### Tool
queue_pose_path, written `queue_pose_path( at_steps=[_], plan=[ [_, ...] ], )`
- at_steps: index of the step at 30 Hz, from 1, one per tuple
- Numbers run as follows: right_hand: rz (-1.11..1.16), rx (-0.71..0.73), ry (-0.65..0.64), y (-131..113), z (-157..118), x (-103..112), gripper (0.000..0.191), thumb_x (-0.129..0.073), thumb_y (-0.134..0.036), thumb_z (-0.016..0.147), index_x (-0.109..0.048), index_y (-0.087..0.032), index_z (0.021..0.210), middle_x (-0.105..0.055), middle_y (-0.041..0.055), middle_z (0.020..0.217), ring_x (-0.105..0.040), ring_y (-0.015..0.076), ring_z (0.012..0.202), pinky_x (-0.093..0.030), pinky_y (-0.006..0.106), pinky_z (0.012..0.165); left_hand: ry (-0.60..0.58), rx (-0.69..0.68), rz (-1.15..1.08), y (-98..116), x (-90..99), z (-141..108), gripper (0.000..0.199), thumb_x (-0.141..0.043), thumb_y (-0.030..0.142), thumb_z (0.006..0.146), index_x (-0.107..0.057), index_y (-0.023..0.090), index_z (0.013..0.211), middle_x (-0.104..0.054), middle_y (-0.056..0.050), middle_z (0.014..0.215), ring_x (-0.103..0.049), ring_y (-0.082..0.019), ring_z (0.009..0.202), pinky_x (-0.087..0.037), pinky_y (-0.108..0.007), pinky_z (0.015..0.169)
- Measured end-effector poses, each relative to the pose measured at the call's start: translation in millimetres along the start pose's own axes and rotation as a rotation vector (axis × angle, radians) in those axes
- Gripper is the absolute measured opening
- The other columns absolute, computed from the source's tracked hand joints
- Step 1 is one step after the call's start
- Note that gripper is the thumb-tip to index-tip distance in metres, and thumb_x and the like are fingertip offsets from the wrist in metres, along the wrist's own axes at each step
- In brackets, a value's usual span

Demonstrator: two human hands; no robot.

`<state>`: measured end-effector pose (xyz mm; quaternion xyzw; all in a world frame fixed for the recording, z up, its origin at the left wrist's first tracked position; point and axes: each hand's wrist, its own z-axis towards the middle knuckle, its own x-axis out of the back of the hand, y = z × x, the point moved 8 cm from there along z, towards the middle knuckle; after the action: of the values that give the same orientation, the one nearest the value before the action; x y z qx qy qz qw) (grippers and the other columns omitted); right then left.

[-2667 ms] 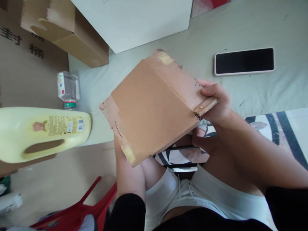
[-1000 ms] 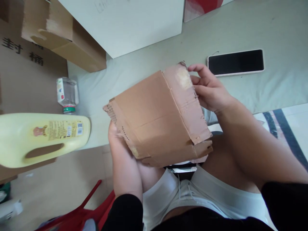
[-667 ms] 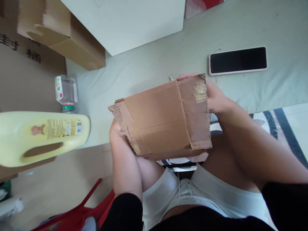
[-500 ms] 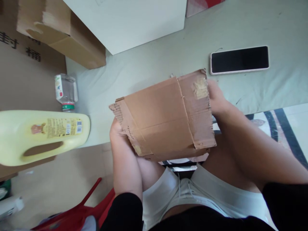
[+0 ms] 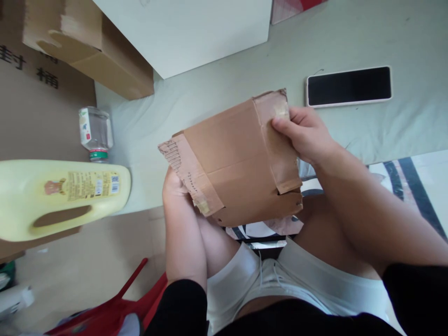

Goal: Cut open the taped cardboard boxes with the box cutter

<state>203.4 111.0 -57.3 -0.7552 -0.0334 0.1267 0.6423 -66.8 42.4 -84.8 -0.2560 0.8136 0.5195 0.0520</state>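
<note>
A flattened-looking brown cardboard box (image 5: pixel 231 158) with torn, taped side flaps is held tilted above my lap. My right hand (image 5: pixel 304 130) grips its upper right edge, the thumb pressed on the right flap and the fingers behind it. At the lower left side, my left hand (image 5: pixel 175 184) supports the box from beneath; most of its fingers are hidden by the cardboard.
A phone (image 5: pixel 350 87) lies on the pale green cloth (image 5: pixel 206 102) at the right. To the left are a yellow jug (image 5: pixel 24 191), a clear bottle (image 5: pixel 99 130) and large cardboard boxes (image 5: pixel 122 65). A white panel (image 5: pixel 203 28) borders the top.
The box has tilted and shifted slightly up and left. My right thumb has come onto the front of its right flap, and more of my right hand shows.
</note>
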Motion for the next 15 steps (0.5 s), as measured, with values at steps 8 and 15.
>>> queue_pose_path(
  at_steps=[8, 15],
  plan=[
    [0.060, 0.074, 0.221, -4, 0, 15, 0.041, -0.079, -0.054, 0.076, -0.056, -0.020, 0.072, -0.054, -0.0026, 0.069, -0.050, 0.0077, 0.060, -0.041, 0.023, 0.054, -0.082, -0.148, 0.115, 8, -2.2, -2, 0.056, -0.092, 0.053, 0.052, -0.070, 0.018, 0.091, -0.076, -0.012, 0.096, -0.056, -0.036, 0.135, -0.053, -0.048, 0.109],
    [0.216, -0.088, 0.221, -1, 17, 38, 0.047, -0.058, -0.066, 0.086, -0.062, -0.019, 0.082, -0.066, 0.0030, 0.072, -0.059, 0.0101, 0.058, -0.042, 0.023, 0.050, 0.102, -0.488, 0.015, 44, 23.9, 3, 0.034, -0.079, 0.052, 0.072, -0.069, 0.024, 0.089, -0.074, -0.004, 0.119, -0.054, -0.024, 0.139, -0.049, -0.033, 0.114]
  ],
)
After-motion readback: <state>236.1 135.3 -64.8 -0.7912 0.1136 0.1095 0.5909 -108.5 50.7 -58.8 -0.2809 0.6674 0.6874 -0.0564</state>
